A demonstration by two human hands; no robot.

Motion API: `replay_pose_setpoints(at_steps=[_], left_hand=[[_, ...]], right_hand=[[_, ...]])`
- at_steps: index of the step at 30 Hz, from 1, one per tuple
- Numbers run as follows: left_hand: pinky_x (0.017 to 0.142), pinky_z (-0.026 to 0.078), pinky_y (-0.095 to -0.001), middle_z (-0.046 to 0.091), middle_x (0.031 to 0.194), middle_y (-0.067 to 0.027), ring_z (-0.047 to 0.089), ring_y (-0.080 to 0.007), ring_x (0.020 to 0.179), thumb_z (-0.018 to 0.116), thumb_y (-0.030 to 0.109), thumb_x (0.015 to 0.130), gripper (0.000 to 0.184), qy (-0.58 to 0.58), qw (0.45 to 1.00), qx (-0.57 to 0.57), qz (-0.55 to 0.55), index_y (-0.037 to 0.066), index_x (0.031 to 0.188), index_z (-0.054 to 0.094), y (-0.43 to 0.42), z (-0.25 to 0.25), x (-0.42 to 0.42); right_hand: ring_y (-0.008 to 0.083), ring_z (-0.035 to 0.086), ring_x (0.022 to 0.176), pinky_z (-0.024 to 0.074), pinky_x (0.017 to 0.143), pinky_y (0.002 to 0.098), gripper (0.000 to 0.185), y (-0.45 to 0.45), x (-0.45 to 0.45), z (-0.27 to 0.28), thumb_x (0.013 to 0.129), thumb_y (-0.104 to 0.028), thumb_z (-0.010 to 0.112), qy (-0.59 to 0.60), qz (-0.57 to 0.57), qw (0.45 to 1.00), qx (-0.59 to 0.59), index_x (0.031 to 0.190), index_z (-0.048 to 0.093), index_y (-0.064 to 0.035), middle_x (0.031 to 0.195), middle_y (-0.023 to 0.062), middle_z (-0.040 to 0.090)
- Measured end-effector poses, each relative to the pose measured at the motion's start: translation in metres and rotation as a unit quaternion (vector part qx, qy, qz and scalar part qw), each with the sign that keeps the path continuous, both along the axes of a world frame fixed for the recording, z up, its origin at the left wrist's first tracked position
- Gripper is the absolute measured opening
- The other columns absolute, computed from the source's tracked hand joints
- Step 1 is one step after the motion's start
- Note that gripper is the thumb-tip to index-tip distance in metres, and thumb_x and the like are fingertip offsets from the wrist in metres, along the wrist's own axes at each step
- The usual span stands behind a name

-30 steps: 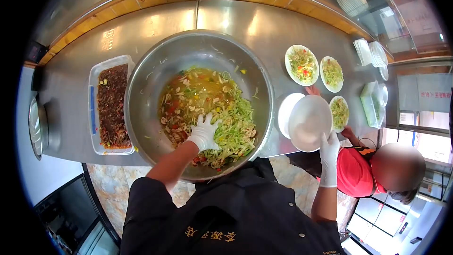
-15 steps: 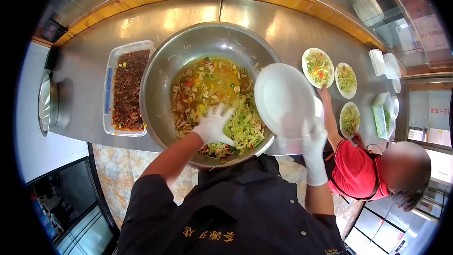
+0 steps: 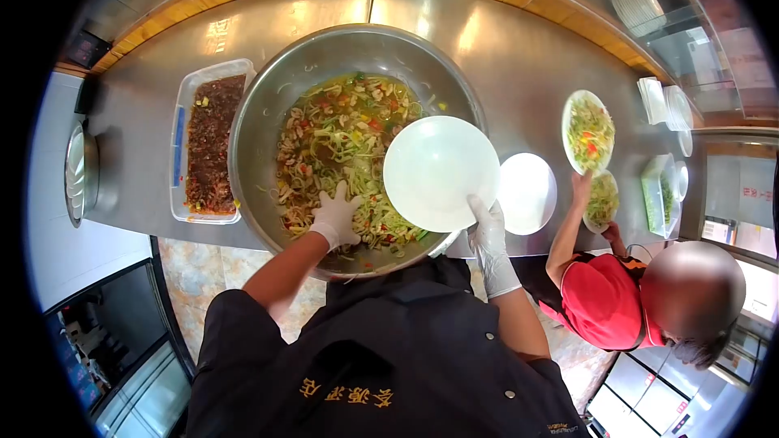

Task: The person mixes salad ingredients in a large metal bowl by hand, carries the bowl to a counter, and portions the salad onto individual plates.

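Observation:
A wide steel mixing bowl (image 3: 264, 97) holds a wet mix of shredded pale-green vegetable (image 3: 369, 182), meat pieces and red and yellow bits in broth. My left hand (image 3: 335, 221), in a white glove, is at the near left of this mix with its fingers spread, fingertips touching the food. My right hand (image 3: 489, 237), gloved too, grips the near edge of an empty white plate (image 3: 438, 170), thumb on top, tilted over the bowl's right side. A second white plate (image 3: 527, 195) lies on the counter just right of that hand.
Left of the bowl stands a plastic tub (image 3: 180, 142) of dark red chopped sauce. To the right, a co-worker (image 3: 604, 300) in red lifts one filled plate (image 3: 588, 130) and touches another (image 3: 602, 199). Beyond are a tub of greens (image 3: 661, 195) and stacked dishes (image 3: 677, 109).
My left hand has shifted left and nearer within the bowl. My right hand has moved the plate left over the food. The co-worker has raised a filled plate and moved it right.

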State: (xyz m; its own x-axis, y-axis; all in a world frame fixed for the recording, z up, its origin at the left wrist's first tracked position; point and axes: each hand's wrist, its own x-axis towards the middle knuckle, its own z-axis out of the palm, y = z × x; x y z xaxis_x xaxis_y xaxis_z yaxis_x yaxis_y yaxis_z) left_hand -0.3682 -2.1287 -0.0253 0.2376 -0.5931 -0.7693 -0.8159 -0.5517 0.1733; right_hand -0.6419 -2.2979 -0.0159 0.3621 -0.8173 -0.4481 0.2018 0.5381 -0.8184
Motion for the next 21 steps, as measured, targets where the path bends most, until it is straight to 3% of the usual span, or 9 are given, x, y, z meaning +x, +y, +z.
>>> replay_pose_setpoints(at_steps=[1,4,5,6,8,9,13,16,21], left_hand=[[0.101,0.053,-0.0547,0.033,0.158,-0.0174,0.042,-0.0528,0.135,0.087,0.025,0.068,0.086,-0.016,0.998,-0.058,-0.01,0.026,0.147,0.053,0.001,-0.006,-0.002],[0.098,0.056,-0.0462,0.047,0.141,-0.0174,0.057,-0.044,0.119,0.082,0.018,0.072,0.067,-0.003,0.991,-0.131,-0.014,0.022,0.136,0.063,0.002,-0.025,-0.001],[0.097,0.056,-0.0402,0.059,0.132,-0.0157,0.065,-0.0331,0.11,0.08,0.011,0.073,0.061,0.027,0.992,-0.124,-0.016,0.013,0.133,0.067,0.003,-0.026,0.001],[0.097,0.055,-0.0391,0.061,0.131,-0.0146,0.065,-0.0301,0.11,0.08,0.008,0.072,0.062,0.173,0.98,-0.083,0.062,0.01,0.133,0.066,0.007,-0.042,0.007],[0.097,0.054,-0.0369,0.066,0.128,-0.0125,0.066,-0.0243,0.111,0.081,0.003,0.071,0.064,0.444,0.871,0.009,0.211,0.004,0.133,0.066,0.022,-0.085,0.019],[0.097,0.053,-0.0347,0.069,0.129,-0.01,0.064,-0.0203,0.115,0.079,-0.006,0.07,0.07,0.5,0.822,0.029,0.271,-0.003,0.138,0.061,0.02,-0.077,0.02],[0.101,0.051,-0.0325,0.069,0.128,-0.0066,0.065,-0.0191,0.116,0.074,-0.012,0.071,0.074,0.586,0.697,-0.113,0.398,0.0,0.141,0.057,0.021,-0.032,0.027],[0.101,0.05,-0.0317,0.07,0.125,-0.0051,0.064,-0.0172,0.115,0.075,-0.009,0.072,0.067,0.574,0.707,-0.168,0.378,0.001,0.136,0.06,0.0,0.029,0.043],[0.098,0.053,-0.032,0.07,0.12,-0.0065,0.066,-0.0165,0.113,0.077,0.0,0.075,0.063,0.525,0.784,-0.255,0.21,0.0,0.135,0.06,-0.073,0.088,0.012]], right_hand=[[0.0224,0.065,0.119,0.053,0.103,0.0375,0.046,0.002,0.001,0.001,0.097,-0.005,0.069,-0.003,0.001,1.0,0.006,0.14,0.053,0.002,0.131,0.013,0.066],[0.0246,0.062,0.125,0.0532,0.105,0.0396,0.052,0.005,-0.002,0.0,0.097,-0.001,0.067,-0.011,0.023,0.999,0.023,0.145,0.048,0.0006,0.137,0.0147,0.062],[0.0248,0.062,0.125,0.0544,0.104,0.0398,0.052,0.005,-0.003,0.001,0.097,-0.001,0.066,-0.014,0.029,0.999,0.029,0.145,0.048,0.0002,0.136,0.0147,0.063],[0.025,0.062,0.126,0.0556,0.103,0.0401,0.053,0.005,-0.003,0.002,0.097,0.0,0.066,-0.016,0.035,0.999,0.034,0.146,0.047,-0.0002,0.136,0.0147,0.063],[0.0251,0.063,0.125,0.059,0.1,0.0409,0.053,0.007,-0.006,-0.002,0.097,0.001,0.065,-0.021,0.022,0.997,0.069,0.147,0.046,-0.0011,0.136,0.0147,0.062],[0.0252,0.064,0.125,0.0607,0.098,0.0412,0.053,0.006,-0.006,-0.003,0.098,0.001,0.064,-0.025,0.017,0.996,0.086,0.147,0.045,-0.0016,0.137,0.0147,0.062],[0.0252,0.066,0.121,0.0641,0.092,0.0413,0.052,0.01,-0.002,-0.004,0.099,0.001,0.063,-0.068,0.003,0.995,0.066,0.147,0.045,-0.0027,0.137,0.0142,0.062],[0.0251,0.067,0.119,0.0638,0.092,0.0406,0.052,0.01,0.002,0.003,0.099,0.001,0.062,-0.057,0.005,0.997,0.059,0.148,0.045,-0.0024,0.137,0.0139,0.062],[0.0283,0.061,0.127,0.0596,0.099,0.0438,0.055,0.009,-0.001,0.002,0.1,0.004,0.058,-0.03,0.054,0.994,0.09,0.152,0.041,-0.0041,0.14,0.0158,0.058]])
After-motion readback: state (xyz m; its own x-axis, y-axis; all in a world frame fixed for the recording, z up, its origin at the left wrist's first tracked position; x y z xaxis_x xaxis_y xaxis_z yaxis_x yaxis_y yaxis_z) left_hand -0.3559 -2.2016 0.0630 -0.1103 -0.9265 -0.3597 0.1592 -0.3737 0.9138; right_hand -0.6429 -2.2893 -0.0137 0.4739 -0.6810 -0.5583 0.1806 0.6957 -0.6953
